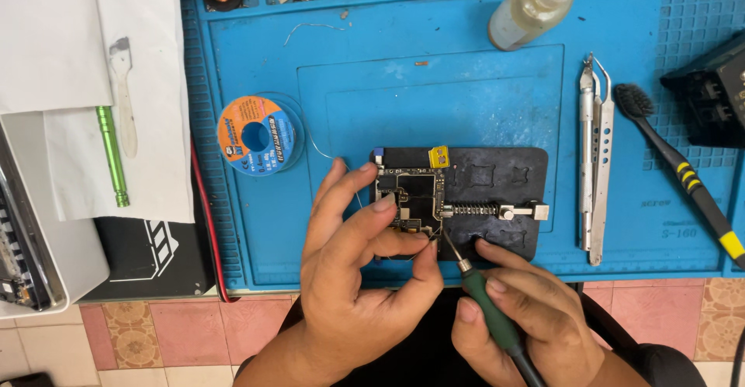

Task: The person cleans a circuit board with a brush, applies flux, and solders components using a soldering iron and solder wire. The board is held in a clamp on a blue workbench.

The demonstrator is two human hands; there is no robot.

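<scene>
A small circuit board sits clamped in a black holder on the blue work mat. My left hand rests its fingers on the board's left and lower edge, and thumb and forefinger pinch a thin solder wire. My right hand grips a green-handled soldering iron like a pen. Its tip touches the board's lower right corner, just by my left thumb.
A spool of solder wire lies left of the holder. Tweezers and a black brush lie to the right, a squeeze bottle at the back. Papers, a white spatula and a green tool are at the left.
</scene>
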